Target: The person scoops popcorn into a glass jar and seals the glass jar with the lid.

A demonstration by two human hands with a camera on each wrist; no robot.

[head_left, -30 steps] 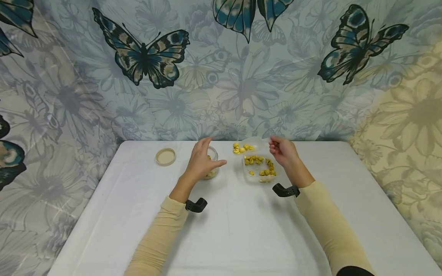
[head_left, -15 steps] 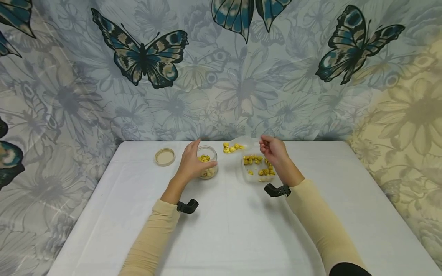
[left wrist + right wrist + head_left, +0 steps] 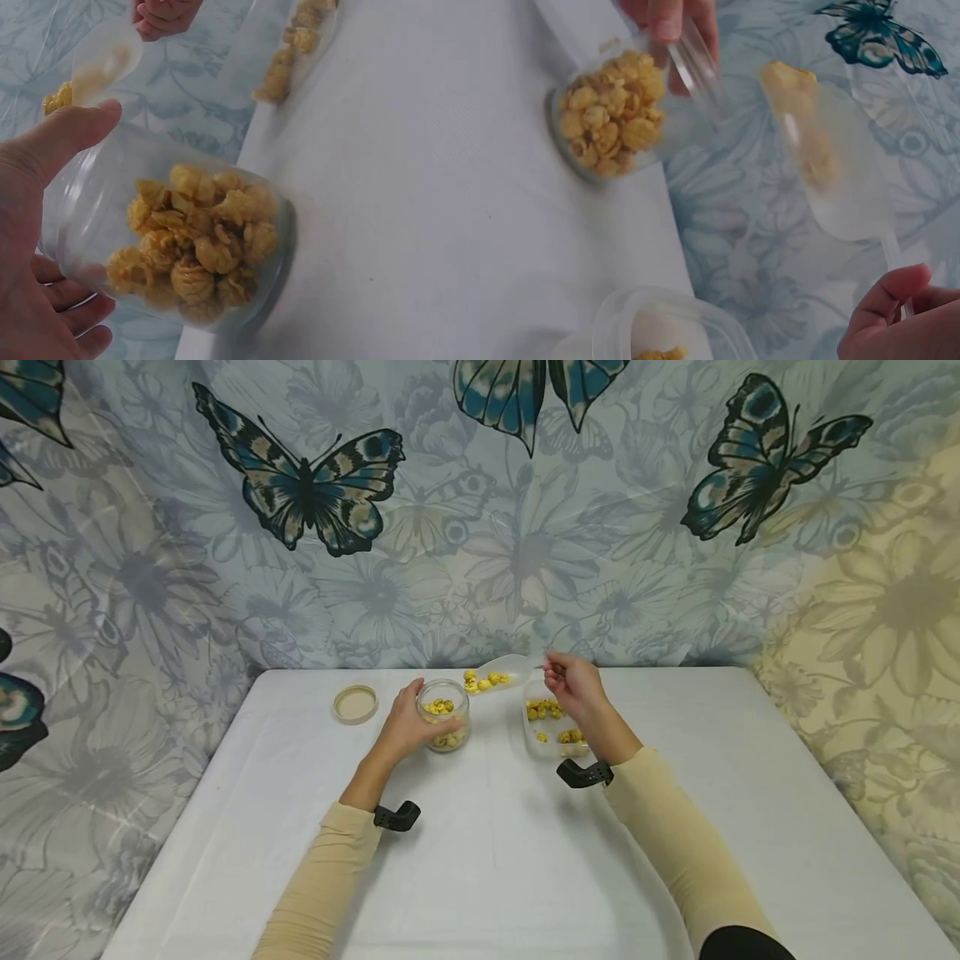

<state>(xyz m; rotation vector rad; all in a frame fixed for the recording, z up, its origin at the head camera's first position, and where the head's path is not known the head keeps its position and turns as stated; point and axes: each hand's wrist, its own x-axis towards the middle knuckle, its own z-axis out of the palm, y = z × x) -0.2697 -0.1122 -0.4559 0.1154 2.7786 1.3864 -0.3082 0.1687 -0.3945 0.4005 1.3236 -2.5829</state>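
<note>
My left hand (image 3: 407, 725) holds a clear glass jar (image 3: 180, 240) around its upper side, thumb (image 3: 71, 135) across the near side. Golden caramel popcorn (image 3: 607, 116) fills the lower part of the jar, which stands upright on the table. In the right hand (image 3: 579, 692) is the thin handle of a translucent plastic scoop (image 3: 847, 172), pinched between thumb and fingers. Several popcorn pieces (image 3: 483, 680) lie in the scoop, raised behind and to the right of the jar's open mouth. Below the right hand sits a clear plastic container (image 3: 555, 752) with more popcorn.
A round, pale gold-rimmed lid (image 3: 355, 705) lies left of the jar. The white-covered table (image 3: 480, 860) ends at a butterfly-patterned cloth backdrop (image 3: 525, 552). My right forearm partly covers the container.
My right hand has moved left, bringing the loaded scoop from behind the container toward the jar. The left hand has shifted left and lower and now grips the jar, showing more of it.
</note>
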